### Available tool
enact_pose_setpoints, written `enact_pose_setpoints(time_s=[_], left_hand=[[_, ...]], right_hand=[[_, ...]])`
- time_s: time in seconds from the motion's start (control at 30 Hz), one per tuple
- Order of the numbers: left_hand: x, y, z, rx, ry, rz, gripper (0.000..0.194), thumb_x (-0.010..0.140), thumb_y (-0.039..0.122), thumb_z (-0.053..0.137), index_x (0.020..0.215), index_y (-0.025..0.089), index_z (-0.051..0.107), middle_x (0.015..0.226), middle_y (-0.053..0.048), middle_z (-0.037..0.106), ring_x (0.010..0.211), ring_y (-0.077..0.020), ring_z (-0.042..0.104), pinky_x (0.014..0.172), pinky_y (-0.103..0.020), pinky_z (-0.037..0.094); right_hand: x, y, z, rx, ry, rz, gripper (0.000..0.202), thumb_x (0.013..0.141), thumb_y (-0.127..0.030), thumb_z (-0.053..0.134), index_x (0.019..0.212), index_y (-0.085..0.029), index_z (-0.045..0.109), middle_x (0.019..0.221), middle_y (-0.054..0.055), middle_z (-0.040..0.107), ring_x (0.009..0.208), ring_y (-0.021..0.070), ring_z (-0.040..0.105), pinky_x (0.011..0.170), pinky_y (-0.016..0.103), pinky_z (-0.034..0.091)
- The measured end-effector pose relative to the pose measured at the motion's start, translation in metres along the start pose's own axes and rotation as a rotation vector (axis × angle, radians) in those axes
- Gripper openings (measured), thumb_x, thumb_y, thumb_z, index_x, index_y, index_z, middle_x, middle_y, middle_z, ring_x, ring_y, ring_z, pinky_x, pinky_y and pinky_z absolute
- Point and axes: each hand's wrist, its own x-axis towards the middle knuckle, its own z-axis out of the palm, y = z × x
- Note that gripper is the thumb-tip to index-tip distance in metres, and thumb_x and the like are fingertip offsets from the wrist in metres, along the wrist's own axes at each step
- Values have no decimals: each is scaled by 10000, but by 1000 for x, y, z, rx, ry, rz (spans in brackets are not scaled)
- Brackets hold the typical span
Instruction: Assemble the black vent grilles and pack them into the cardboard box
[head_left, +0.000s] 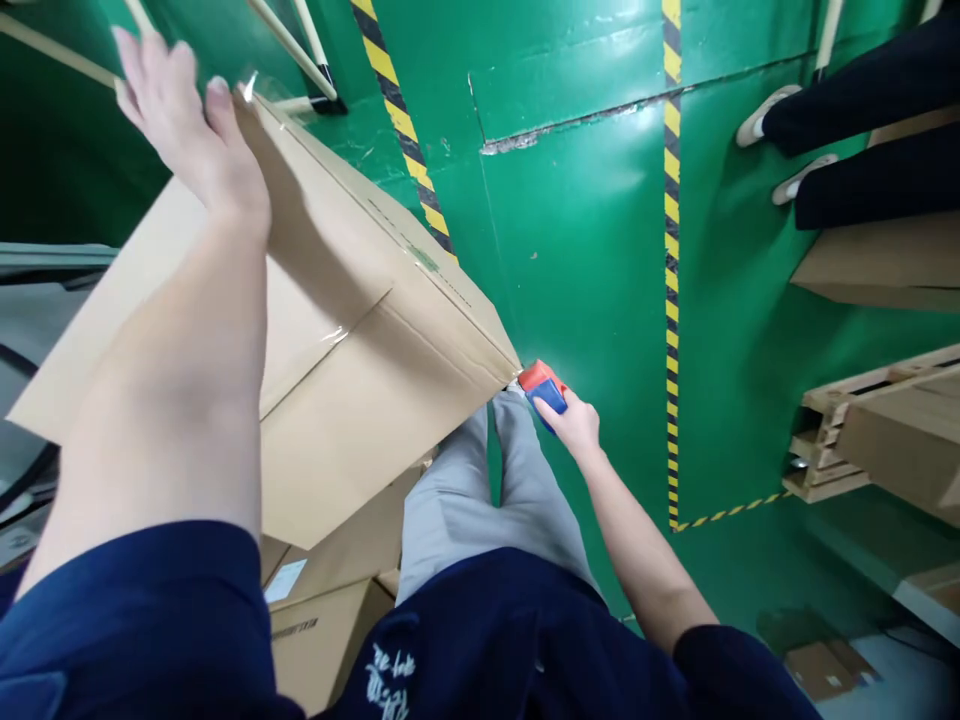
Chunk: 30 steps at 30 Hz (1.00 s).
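Observation:
A large cardboard box [375, 395] is tilted in front of me, with shiny clear tape along its seam and at its far corner. My left hand [199, 135] is at that far end, fingers stretched out past the edge and the heel of the palm by the carton's side. Down at the near right corner, my right hand [579, 425] grips a red and blue tape dispenser [546, 385]. Its head meets the box corner, and its far side is hidden behind my fingers.
Cartons [322, 630] stand low beside my legs. Yellow-black striped tape [671, 300] marks the green floor. At right are a wooden pallet [821, 440] carrying a box and another person's legs [862, 110]. Cream-coloured tubes [289, 40] rise at upper left.

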Motion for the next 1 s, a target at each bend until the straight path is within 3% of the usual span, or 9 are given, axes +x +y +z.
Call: enact_pose_setpoints(time_s=[0.1, 0.2, 0.27, 0.33, 0.47, 0.57, 0.7, 0.83, 1.0], left_hand=[[-136, 22, -20, -115, 80, 82, 664, 1049, 470, 230, 1577, 75, 299, 1697, -117, 272, 1597, -231, 133, 1312, -474, 52], [-297, 41, -39, -234, -478, 346, 845, 912, 670, 452, 1562, 132, 403, 1634, -191, 374, 1574, -360, 206, 1291, -586, 21], [-362, 54, -39, -212, -685, 337, 766, 905, 582, 507, 1580, 236, 405, 1622, -157, 400, 1554, -385, 253, 1273, -642, -2], [-375, 70, -30, -202, -692, 273, 671, 948, 452, 456, 1600, 324, 359, 1644, -94, 370, 1562, -350, 245, 1273, -639, -33], [-307, 125, -17, -301, -480, 167, 665, 964, 387, 449, 1613, 313, 323, 1701, -39, 252, 1596, -287, 148, 1292, -578, -5], [-272, 171, -31, -602, -389, -89, 601, 956, 527, 500, 1486, 246, 537, 1585, -118, 481, 1519, -323, 356, 1237, -529, 267], [-306, 198, -64, -1304, -750, -454, 618, 758, 749, 679, 969, 178, 793, 964, -124, 776, 949, -273, 704, 875, -382, 533], [-359, 167, -83, -1545, -783, -735, 490, 523, 638, 906, 662, 191, 762, 678, -46, 700, 632, -151, 581, 668, -305, 468], [-389, 73, -96, -1639, -823, -949, 662, 504, 806, 816, 653, 163, 771, 648, -75, 697, 606, -148, 574, 607, -288, 433]], right_hand=[[32, -15, -1, -39, 6, 84, 573, 903, -690, 555, 1119, -179, 700, 1038, 165, 760, 1002, 313, 729, 853, 364, 527], [42, 3, -12, 5, 29, 124, 565, 899, -681, 568, 1091, -169, 711, 1028, 174, 760, 992, 306, 726, 856, 365, 523], [36, 22, -23, 103, 97, 50, 543, 870, -684, 597, 1016, -175, 720, 956, 150, 764, 920, 291, 723, 826, 353, 516], [26, 37, -34, 290, 164, -96, 515, 837, -676, 626, 938, -179, 713, 882, 114, 759, 826, 255, 704, 775, 326, 508], [-2, 40, -54, 643, 178, -402, 472, 782, -636, 689, 859, -170, 683, 792, 52, 730, 695, 180, 635, 675, 272, 483], [-23, 30, -63, 697, 127, -525, 434, 763, -595, 726, 824, -169, 667, 735, 24, 699, 646, 153, 595, 628, 256, 464], [-47, 18, -61, 659, 41, -620, 415, 747, -576, 752, 806, -175, 660, 697, 6, 675, 610, 143, 571, 594, 251, 453], [-70, 5, -40, 561, -94, -703, 403, 748, -569, 762, 790, -181, 659, 669, -4, 659, 603, 146, 574, 595, 254, 463], [-103, -35, 7, 522, -259, -732, 383, 763, -542, 754, 867, -175, 709, 736, 19, 702, 625, 164, 612, 608, 263, 501]])
